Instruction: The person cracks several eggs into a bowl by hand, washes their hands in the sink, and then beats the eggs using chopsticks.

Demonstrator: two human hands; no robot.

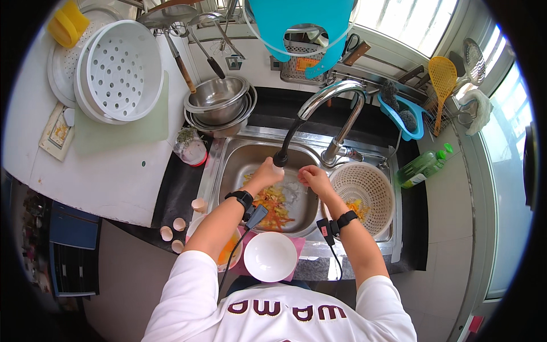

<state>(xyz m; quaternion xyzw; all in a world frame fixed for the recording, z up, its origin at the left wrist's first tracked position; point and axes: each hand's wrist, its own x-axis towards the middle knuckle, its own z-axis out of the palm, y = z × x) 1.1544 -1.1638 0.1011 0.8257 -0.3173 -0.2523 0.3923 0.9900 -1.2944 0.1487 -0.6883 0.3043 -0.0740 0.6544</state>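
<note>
My left hand (268, 174) is closed at the lower end of the black faucet nozzle (280, 159), over the left sink basin (231, 168). Under it, a heap of yellow and orange vegetable peelings (270, 206) lies on the basin floor, with a bright wet patch beside it. My right hand (315, 178) is at the basin's right side, fingers curled in. Whether anything is inside them is hidden. A beige colander (373, 188) with orange-yellow shreds (358, 209) stands just right of my right forearm.
A white bowl (270, 256) sits at the front edge, beside a bowl of orange-yellow liquid (228, 251) partly behind my left arm. Several eggshells (179, 224) lie left. Steel bowls (216, 100) are stacked behind; a green bottle (424, 166) stands right. The chrome faucet (342, 128) arches overhead.
</note>
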